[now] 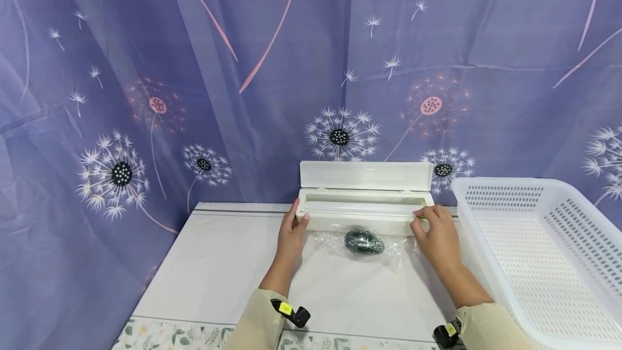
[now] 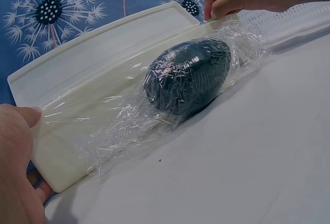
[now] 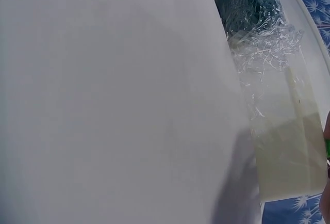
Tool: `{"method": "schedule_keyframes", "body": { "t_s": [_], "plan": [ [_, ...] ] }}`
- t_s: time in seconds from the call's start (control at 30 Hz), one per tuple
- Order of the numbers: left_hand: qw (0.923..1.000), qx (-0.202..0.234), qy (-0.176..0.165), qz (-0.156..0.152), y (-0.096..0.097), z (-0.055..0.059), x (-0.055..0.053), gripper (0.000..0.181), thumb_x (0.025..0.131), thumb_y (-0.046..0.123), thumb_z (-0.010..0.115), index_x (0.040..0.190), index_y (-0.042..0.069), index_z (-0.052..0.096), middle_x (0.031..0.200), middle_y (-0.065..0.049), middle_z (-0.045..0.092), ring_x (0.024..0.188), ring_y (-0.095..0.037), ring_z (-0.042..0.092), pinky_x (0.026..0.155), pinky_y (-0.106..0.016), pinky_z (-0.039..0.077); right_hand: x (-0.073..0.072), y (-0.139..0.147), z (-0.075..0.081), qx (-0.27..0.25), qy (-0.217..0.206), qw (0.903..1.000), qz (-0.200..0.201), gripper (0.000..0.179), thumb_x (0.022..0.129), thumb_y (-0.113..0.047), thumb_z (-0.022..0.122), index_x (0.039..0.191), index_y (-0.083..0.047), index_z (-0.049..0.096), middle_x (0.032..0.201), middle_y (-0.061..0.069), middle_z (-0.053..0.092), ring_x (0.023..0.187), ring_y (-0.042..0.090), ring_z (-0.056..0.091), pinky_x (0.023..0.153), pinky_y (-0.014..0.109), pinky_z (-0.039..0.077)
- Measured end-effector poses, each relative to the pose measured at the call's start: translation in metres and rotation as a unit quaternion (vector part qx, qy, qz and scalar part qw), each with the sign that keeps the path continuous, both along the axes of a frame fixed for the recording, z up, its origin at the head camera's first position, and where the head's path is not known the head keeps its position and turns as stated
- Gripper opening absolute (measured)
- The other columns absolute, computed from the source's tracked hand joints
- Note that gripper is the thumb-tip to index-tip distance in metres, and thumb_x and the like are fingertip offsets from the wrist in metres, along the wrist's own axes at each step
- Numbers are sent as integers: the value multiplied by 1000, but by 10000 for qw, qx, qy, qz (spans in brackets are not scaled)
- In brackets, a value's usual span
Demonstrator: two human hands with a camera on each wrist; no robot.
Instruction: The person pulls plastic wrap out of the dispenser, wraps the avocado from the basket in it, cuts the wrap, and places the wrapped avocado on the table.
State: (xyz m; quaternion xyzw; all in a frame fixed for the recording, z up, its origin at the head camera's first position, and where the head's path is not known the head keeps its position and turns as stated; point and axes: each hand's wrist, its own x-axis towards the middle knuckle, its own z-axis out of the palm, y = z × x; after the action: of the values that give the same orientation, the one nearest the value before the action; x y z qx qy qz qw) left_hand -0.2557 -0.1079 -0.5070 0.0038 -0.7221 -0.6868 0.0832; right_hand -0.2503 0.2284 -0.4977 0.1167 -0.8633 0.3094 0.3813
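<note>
A long white cling film dispenser (image 1: 359, 224) stands on the table with its lid (image 1: 364, 175) raised and a film roll (image 1: 359, 208) inside. Film runs down its front around a dark green, egg-shaped item (image 2: 188, 77), whose kind I cannot tell; it rests on the table against the dispenser. My left hand (image 1: 290, 236) grips the dispenser's left end, thumb on the front. At the right end of the front edge, my right hand (image 1: 439, 239) pinches a small green piece (image 1: 421, 217), mostly hidden by the fingers. Only fingertips of that hand show in the right wrist view.
A white perforated plastic basket (image 1: 478, 263) stands to the right, close to my right forearm. Behind the table hangs a purple dandelion-print curtain (image 1: 272, 139). A floral strip (image 1: 170, 334) runs along the table's front edge.
</note>
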Motion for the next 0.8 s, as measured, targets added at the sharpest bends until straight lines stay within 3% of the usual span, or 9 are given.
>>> {"method": "schedule_keyframes", "body": {
  "t_s": [0.07,0.2,0.53,0.8],
  "plan": [
    [10000,3,-24,-20,0,2,1,58,100,22,57,153,18,34,150,-15,33,132,-29,40,109,-44,34,0,1,-1,-30,-20,10000,-9,10,78,2,67,88,1,68,87,13,57,91,40,53,81,49,42],
    [9997,124,-191,-134,1,20,11,58,101,15,56,154,13,32,152,-17,30,134,-31,38,110,-45,32,-1,1,-2,-133,-50,9999,-45,10,77,2,67,88,0,68,90,14,58,94,40,53,83,50,42],
    [9996,233,-149,-94,1,19,11,59,100,14,57,153,13,33,152,-17,31,133,-30,38,110,-44,32,-3,4,-7,-498,185,9986,24,13,75,6,66,87,1,67,98,16,63,96,37,55,86,44,39],
    [9997,176,-117,-115,1,17,10,58,100,16,57,153,13,33,152,-16,32,133,-29,38,109,-43,33,-3,5,-9,-736,133,9972,-62,16,75,9,67,87,0,68,97,13,67,97,34,58,88,37,39]
  ]
}}
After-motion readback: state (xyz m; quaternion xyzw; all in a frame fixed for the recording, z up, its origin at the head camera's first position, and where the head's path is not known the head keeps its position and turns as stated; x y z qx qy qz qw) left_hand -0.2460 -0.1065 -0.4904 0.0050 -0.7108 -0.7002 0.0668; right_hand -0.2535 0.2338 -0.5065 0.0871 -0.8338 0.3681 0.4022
